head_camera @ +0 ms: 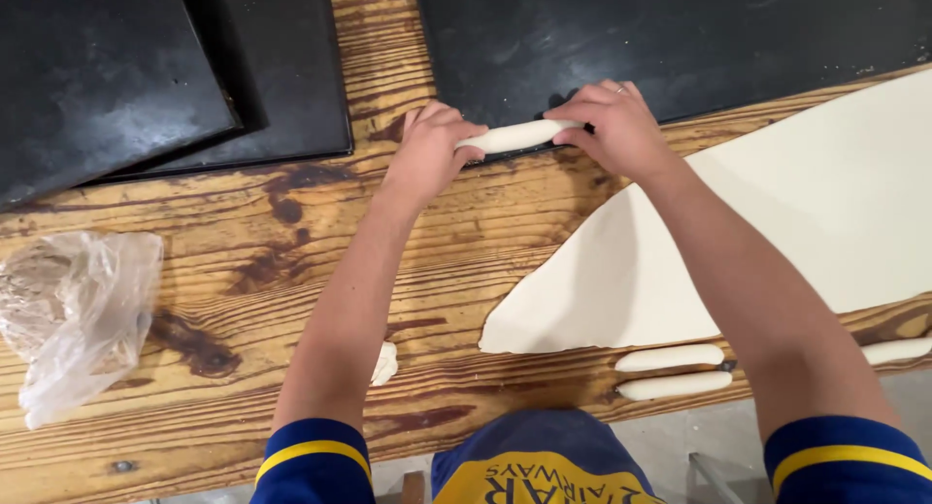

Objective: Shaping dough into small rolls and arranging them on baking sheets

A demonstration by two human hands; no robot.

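Note:
A pale roll of dough (519, 135) lies crosswise at the near edge of a black baking tray (680, 38). My left hand (427, 154) grips its left end and my right hand (612, 125) grips its right end. A large flat sheet of dough (835, 213) is spread on the wooden table (272, 261) under my right forearm. Two finished dough rolls (670, 371) lie side by side at the table's near edge, with another roll (898, 350) at the far right.
Two more black trays (146, 67) are stacked at the back left. A crumpled clear plastic bag (73, 310) sits at the left. A small scrap of dough (385, 363) lies beside my left forearm.

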